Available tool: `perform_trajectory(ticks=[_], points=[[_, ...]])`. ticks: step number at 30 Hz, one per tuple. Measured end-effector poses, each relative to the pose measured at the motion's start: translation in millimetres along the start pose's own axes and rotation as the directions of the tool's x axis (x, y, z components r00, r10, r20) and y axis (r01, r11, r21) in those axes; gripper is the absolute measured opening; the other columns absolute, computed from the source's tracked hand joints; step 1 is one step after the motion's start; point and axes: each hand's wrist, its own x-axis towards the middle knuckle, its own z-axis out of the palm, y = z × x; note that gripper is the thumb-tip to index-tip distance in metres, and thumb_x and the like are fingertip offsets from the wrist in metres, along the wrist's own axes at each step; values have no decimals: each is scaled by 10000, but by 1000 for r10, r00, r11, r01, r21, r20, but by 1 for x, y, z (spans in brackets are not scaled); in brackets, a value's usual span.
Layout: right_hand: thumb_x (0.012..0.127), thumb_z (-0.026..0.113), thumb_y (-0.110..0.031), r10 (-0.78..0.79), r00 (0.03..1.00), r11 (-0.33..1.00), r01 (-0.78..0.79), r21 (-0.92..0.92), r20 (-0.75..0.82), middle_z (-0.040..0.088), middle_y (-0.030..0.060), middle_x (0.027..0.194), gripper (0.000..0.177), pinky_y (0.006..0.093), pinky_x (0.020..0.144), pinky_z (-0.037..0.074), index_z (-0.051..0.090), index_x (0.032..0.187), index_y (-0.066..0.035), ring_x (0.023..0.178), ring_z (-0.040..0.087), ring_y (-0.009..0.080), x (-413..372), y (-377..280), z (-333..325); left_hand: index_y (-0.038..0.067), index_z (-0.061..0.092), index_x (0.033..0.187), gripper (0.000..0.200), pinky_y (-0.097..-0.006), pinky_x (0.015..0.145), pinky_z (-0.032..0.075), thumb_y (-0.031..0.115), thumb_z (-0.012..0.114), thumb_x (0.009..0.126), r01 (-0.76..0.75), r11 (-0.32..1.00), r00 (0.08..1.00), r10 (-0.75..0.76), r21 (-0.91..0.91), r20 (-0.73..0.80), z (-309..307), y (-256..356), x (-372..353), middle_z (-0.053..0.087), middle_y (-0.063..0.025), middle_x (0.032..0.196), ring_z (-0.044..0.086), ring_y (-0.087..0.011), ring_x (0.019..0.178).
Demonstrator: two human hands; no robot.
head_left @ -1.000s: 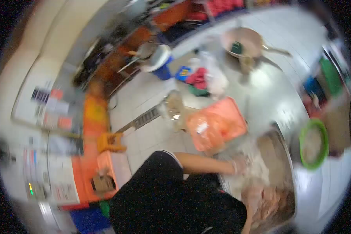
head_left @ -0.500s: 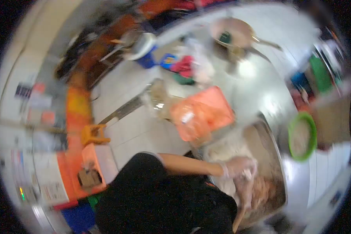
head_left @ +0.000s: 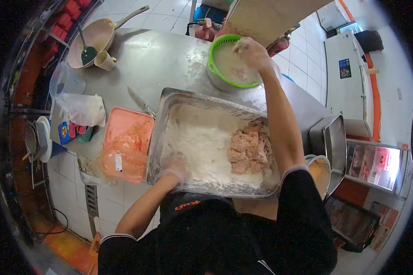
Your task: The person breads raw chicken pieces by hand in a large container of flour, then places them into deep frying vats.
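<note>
1. One metal tray (head_left: 202, 97): likely heavy, stiff; take opposite rims.
2. One white powder bed (head_left: 202, 142), tray's left and middle: loose, soft; scoop it.
3. One green basket (head_left: 211, 62) beyond the tray, cloudy liquid inside: probably slippery; hold the rim.
4. One meat pile (head_left: 248, 149), tray's right end, pieces too merged to count: likely soft, slick; cup from below.
5. Two hands: your left (head_left: 173, 167) at the powder, your right (head_left: 252, 54) over the basket; can't tell either's finger grip.

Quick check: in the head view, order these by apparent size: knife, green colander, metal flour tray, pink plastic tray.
1. Metal flour tray
2. Pink plastic tray
3. Green colander, partly covered by the right hand
4. Knife
</note>
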Motion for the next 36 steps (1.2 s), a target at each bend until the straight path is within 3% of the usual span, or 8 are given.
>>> perform_trajectory(ticks=[5,9,11,21,24,26,30,36], points=[[844,545,-99,481,873,839,-484,248,79,616,163,992,325,356,812,502,530,1168,-81,1007,607,310,-30,-77,-39,15,512,1249,642,-413,909,495,333,690,720,100,994,964,-84,-52,254,-13,6,-10,560,-237,1241,596,-332,1096],[830,480,-38,-8,933,730,251,-635,360,609,147,839,272,394,622,498,536,1095,-10,765,627,287,-159,-170,-15,-9,541,1184,550,-424,903,475,403,627,830,-29,841,986,114,-540,124,-34,-6,-21,618,-260,1121,601,-374,1074],[790,520,-51,-99,803,985,-4,171,588,615,187,876,326,415,629,497,539,1113,-12,783,629,313,-226,-188,55,32,596,1111,454,-420,843,484,353,674,799,-71,652,997,31,-755,-67,-2,-21,-3,648,-244,1033,631,-349,989],[826,548,-213,52,606,942,-294,162,794,626,221,912,331,415,686,538,560,1056,25,794,654,325,-281,-232,64,-15,606,1049,381,-410,822,481,232,667,765,61,797,989,-130,-601,-71,-2,-29,15,659,-223,930,646,-313,896],[844,549,-234,242,522,880,-474,42,818,626,240,963,326,428,777,529,557,1074,-4,928,644,328,-287,-249,59,-10,671,944,469,-376,812,513,418,694,754,102,109,995,1,-989,103,18,1,-8,685,-188,877,666,-261,803],[800,645,-381,400,592,820,-572,15,700,628,241,1054,509,435,872,500,544,1166,-42,1017,616,332,-301,-260,85,10,683,957,439,-366,805,526,412,696,780,130,816,991,-126,-564,46,18,5,7,693,-156,894,667,-249,831],[675,711,-460,222,510,809,-572,135,831,643,222,1096,750,418,875,485,508,1272,-55,1021,620,359,-275,-249,51,59,644,942,247,-425,796,512,249,622,785,-398,619,862,-1,-677,-508,58,-3,32,654,-162,885,627,-333,845],[771,633,-290,256,734,891,-432,142,630,614,233,1053,574,446,823,491,525,1278,-41,934,599,373,-270,-249,26,62,666,971,187,-419,800,507,123,583,815,-160,924,933,27,-346,-360,47,-11,36,671,-156,943,636,-326,860]])
